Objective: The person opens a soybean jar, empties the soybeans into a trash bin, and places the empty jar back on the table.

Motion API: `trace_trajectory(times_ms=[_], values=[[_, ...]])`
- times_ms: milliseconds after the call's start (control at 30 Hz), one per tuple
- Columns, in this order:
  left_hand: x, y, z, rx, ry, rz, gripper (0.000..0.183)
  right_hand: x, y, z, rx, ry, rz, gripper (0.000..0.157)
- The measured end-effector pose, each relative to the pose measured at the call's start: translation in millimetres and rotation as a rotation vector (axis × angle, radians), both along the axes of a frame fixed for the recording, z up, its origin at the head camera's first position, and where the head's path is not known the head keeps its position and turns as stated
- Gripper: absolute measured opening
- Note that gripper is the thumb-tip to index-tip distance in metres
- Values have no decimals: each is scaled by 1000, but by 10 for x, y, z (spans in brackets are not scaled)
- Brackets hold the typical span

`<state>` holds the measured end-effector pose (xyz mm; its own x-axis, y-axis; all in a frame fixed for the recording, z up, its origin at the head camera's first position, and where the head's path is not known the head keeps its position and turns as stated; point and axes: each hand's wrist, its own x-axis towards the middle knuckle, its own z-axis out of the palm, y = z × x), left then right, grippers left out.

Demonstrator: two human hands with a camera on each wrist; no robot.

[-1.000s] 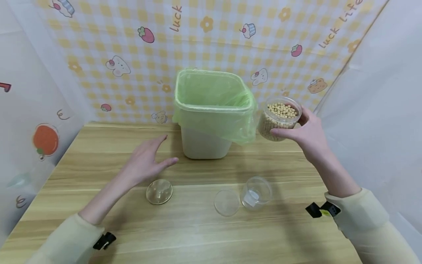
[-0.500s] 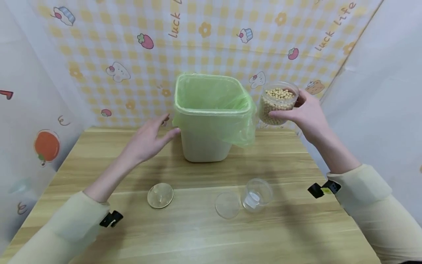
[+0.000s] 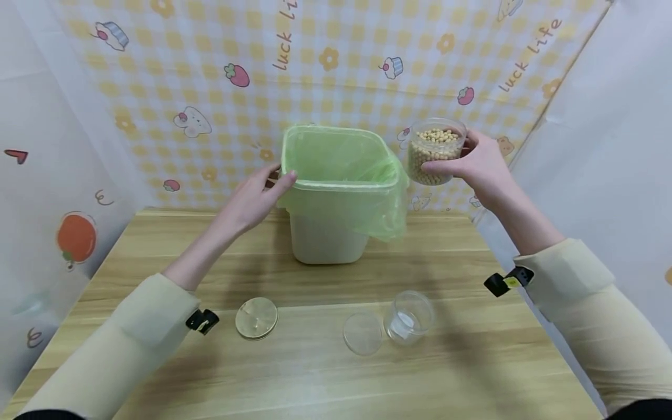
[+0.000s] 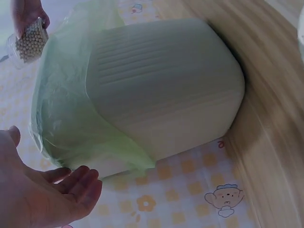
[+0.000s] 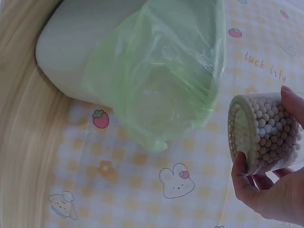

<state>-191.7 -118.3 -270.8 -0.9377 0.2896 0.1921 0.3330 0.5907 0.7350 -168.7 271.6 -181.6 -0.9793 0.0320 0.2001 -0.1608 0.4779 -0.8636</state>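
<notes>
Here's the right hand, upper right of the head view, fingers and thumb wrapped around 1 clear jar, held near upright, well off the table, mouth open, loaded with pale round pellets! The jar sits just right of the bin, whose green liner folds over the rim mid-frame. Over on the bin's left, it's the left hand, fingers loosely spread, thumb across the rim's corner in the head view; whether it touches, I can't tell. Down low, 1 gold-tinted round disc lies left of centre, 1 clear disc right of centre, and right beside that, 1 clear cup showing a white patch.
</notes>
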Motion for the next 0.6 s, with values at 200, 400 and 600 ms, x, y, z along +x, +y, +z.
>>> trace_trajectory(times_ms=[200, 400, 600], values=[[-99, 66, 74, 21, -34, 57, 90, -138, -76, 95, 25, -26, 13, 80], [-165, 86, 61, 52, -62, 79, 86, -261, -156, 183, 37, -50, 1, 81], [-208, 83, 36, 80, -61, 90, 85, -351, -216, 254, 75, -46, 4, 77]])
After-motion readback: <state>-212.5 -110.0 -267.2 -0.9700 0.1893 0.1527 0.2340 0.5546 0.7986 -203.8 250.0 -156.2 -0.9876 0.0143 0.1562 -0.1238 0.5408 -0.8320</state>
